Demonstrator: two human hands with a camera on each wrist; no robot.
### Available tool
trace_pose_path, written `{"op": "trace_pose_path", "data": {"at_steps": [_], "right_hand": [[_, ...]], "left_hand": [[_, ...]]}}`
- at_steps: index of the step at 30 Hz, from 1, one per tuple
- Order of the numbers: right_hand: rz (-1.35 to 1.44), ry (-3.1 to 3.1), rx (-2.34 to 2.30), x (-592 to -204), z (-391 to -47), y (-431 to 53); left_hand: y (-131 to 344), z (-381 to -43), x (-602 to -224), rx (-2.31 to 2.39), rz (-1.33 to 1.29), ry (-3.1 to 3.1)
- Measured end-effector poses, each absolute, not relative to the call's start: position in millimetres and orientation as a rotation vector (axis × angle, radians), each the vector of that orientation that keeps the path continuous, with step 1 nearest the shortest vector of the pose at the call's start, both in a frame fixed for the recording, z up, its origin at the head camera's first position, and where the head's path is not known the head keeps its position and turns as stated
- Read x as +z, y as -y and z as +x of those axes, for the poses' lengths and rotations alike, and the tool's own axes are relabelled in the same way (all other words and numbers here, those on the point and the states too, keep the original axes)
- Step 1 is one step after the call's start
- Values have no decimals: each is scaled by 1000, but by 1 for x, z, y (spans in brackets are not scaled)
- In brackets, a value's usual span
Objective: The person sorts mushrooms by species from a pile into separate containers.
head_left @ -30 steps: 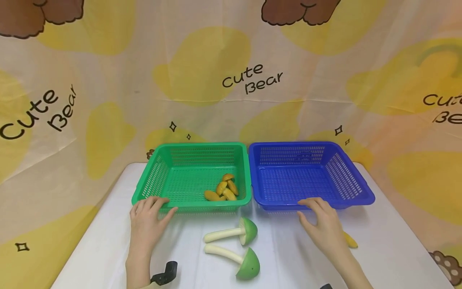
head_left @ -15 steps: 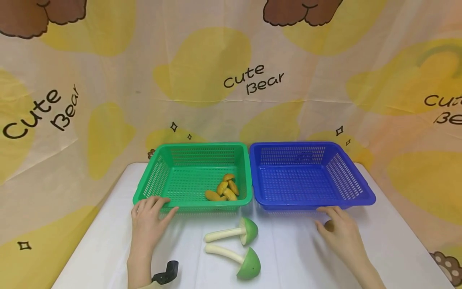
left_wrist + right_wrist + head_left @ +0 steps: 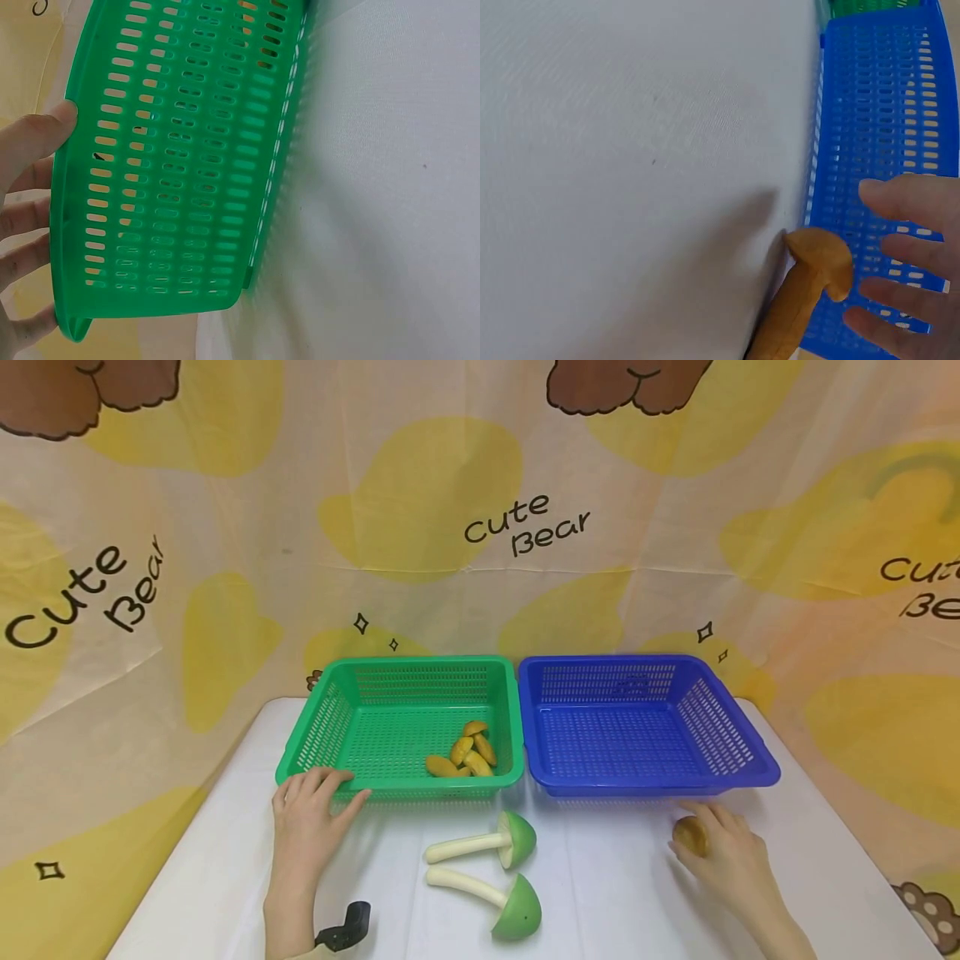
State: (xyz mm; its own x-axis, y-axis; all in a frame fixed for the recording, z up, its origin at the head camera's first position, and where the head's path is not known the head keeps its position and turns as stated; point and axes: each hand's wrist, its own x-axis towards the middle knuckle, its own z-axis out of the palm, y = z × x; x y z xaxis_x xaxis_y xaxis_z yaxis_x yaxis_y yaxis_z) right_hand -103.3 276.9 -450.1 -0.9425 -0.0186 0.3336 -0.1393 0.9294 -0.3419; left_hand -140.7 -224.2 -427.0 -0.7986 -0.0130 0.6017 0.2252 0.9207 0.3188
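A brown toy mushroom (image 3: 688, 836) lies on the white table in front of the blue basket (image 3: 540, 768). Over it is my right hand (image 3: 731, 860), which partly hides it. The right wrist view shows the mushroom's cap and thick stem (image 3: 787, 319), with my thumb and fingers (image 3: 911, 206) spread apart and reaching past the cap. My left hand (image 3: 309, 818) rests at the front left corner of the green basket (image 3: 405, 792). Its relaxed fingers lie at the rim in the left wrist view, the thumb tip (image 3: 64, 112) touching the edge.
Several brown toy mushrooms (image 3: 461, 752) sit in the green basket's front right corner. Two green-capped toy mushrooms with pale stems, one farther back (image 3: 517, 841) and one nearer (image 3: 517, 910), lie on the table (image 3: 600, 902) between the hands. A patterned cloth (image 3: 420, 510) hangs behind the baskets.
My right hand has moved right and a little nearer, down over the brown mushroom, whose cap now shows between thumb and fingers. The left hand has stayed at the green rim.
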Motion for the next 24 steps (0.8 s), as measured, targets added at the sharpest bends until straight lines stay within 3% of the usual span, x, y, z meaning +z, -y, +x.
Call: {"op": "trace_pose_path", "data": {"at_steps": [24], "right_hand": [[-3, 2990, 570, -461, -104, -293]], "left_hand": [[224, -141, -428, -508, -148, 2455]]}}
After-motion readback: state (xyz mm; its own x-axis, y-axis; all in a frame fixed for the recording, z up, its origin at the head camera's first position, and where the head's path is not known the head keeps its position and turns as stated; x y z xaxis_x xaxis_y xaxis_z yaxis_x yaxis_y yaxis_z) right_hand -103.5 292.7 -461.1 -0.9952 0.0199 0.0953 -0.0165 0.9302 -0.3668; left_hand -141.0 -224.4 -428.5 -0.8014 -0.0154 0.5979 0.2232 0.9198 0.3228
